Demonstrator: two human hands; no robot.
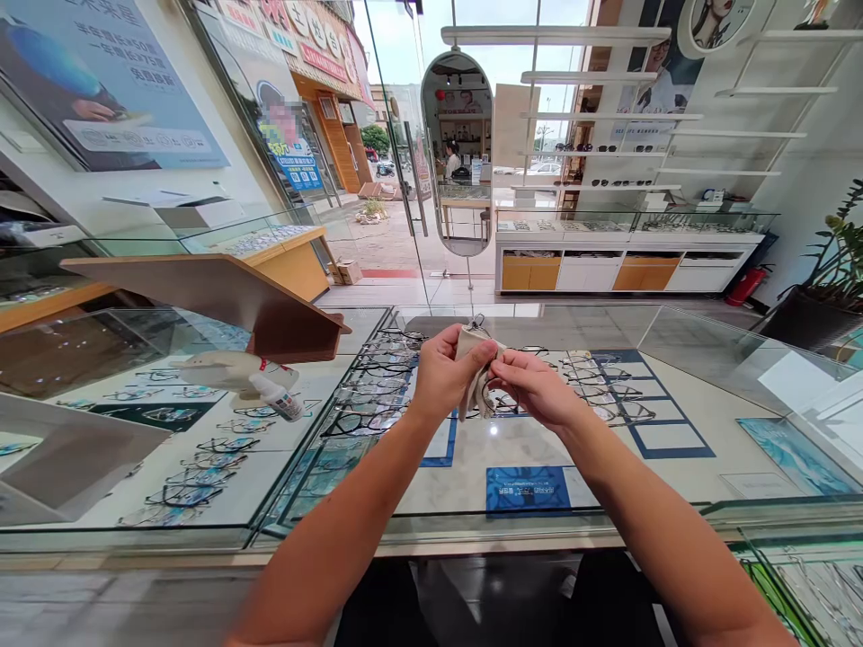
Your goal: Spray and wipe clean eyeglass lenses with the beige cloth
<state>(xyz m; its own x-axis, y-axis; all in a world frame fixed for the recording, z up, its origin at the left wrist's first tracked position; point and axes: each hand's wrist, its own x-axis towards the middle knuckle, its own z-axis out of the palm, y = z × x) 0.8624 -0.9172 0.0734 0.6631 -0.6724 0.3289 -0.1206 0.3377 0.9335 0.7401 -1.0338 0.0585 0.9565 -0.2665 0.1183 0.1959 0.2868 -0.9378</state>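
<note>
Above the glass counter, my left hand (446, 367) is closed around a beige cleaning cloth (470, 340), which is folded over a pair of eyeglasses. Dark parts of the eyeglasses (477, 321) stick out above the cloth; most of the frame is hidden by cloth and fingers. My right hand (532, 382) pinches the eyeglasses and the cloth's edge from the other side, its fingertips close to my left thumb. Several eyeglass frames (368, 388) lie in a column to the left of my hands, and more frames (607, 391) lie to the right.
A small white bottle (278, 397) lies tilted on the left counter beneath a brown wooden stand (229, 292). A blue card (527, 488) lies near the front edge. An oval mirror (457, 153) stands beyond the counter, with wall shelves (600, 117) and a potted plant (832, 261) at right.
</note>
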